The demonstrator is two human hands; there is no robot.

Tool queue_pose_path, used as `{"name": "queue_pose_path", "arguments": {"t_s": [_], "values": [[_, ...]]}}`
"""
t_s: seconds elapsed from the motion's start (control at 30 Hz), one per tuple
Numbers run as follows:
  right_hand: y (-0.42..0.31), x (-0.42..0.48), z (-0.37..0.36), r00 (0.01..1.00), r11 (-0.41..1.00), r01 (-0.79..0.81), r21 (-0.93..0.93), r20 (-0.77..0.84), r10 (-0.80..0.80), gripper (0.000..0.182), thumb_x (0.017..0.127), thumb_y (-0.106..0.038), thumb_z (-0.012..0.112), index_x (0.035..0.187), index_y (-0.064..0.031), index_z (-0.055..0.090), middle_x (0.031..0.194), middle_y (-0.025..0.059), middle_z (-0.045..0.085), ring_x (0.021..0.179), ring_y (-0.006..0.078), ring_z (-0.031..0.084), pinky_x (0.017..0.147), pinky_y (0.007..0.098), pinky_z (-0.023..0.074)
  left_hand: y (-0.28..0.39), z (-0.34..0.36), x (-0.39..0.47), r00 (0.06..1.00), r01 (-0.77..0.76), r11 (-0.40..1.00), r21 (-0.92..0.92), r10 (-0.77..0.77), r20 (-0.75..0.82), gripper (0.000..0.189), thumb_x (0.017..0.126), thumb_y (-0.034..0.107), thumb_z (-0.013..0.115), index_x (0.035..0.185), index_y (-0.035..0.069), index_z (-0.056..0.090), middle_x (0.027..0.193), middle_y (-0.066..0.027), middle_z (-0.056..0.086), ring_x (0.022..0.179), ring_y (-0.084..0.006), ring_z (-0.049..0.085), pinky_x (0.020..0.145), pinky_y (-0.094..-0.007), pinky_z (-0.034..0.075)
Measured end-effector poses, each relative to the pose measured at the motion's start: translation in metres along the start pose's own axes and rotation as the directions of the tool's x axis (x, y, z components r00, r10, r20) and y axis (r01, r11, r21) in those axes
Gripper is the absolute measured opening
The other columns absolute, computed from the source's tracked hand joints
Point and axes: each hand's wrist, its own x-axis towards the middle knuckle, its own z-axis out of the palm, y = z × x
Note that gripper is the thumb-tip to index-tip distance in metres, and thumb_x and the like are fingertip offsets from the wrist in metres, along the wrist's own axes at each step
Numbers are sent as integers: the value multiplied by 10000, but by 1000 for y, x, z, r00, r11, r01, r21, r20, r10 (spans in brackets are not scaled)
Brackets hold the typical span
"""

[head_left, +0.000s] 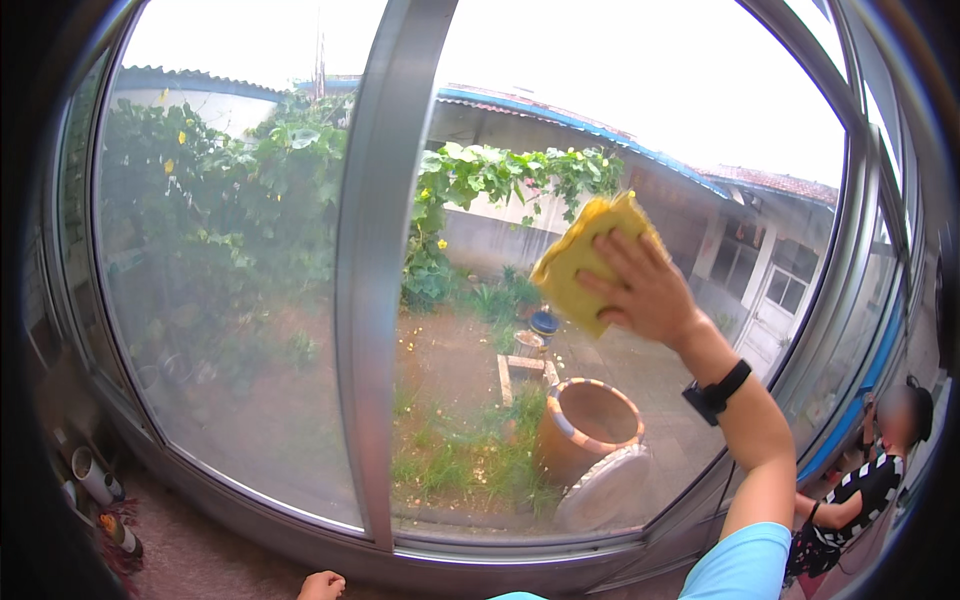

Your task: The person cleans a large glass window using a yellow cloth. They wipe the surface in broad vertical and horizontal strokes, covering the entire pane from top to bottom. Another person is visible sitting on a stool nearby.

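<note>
My right hand [637, 285] presses a folded yellow cloth [574, 262] flat against the right window pane [487, 420], fingers spread over it. A black watch [716, 391] is on that wrist. Low in the view, my left hand [322, 585] hangs near the sill with its fingers curled; most of that arm is cut off by the lower edge. I see nothing in it. Between the two panes stands a metal window frame post [375, 285]. The left pane [232, 337] looks hazier than the right one.
At the lower left, a bottle [120, 534] and a white cylindrical container [91, 474] stand on the reddish sill [195, 547]. Another person [862, 480] is at the right. Beyond the glass are a large clay pot [555, 442], a round lid [607, 487] and leafy vines [465, 176].
</note>
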Motion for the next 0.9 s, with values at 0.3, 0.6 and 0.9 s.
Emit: {"name": "queue_pose_path", "arguments": {"t_s": [0.3,0.6,0.9], "values": [[298,50,-19,812,851,-435,-294,-538,228,458,932,-288,373,1375,-198,298,1377,180,308,1282,384,260,1051,454,242,44,43,31,999,24,1000,-19,-25,-32,197,859,169,550,937,2,619,731,-108,637,603,-163,597,554,-309,481],[251,37,-17,866,849,-315,-425,-495,74,507,894,-242,454,1366,-131,306,1367,184,304,1258,375,282,1028,472,260,55,75,31,993,81,994,-75,-87,-74,195,861,188,552,934,19,617,713,-74,622,573,-139,566,504,-290,454],[29,-84,14,998,994,60,91,-30,-57,619,732,-497,545,1298,-292,402,1429,94,279,1333,284,227,1088,469,117,93,77,37,971,239,962,-134,-240,8,195,832,157,558,905,-10,626,759,-75,658,654,-124,627,604,-268,497]]}}
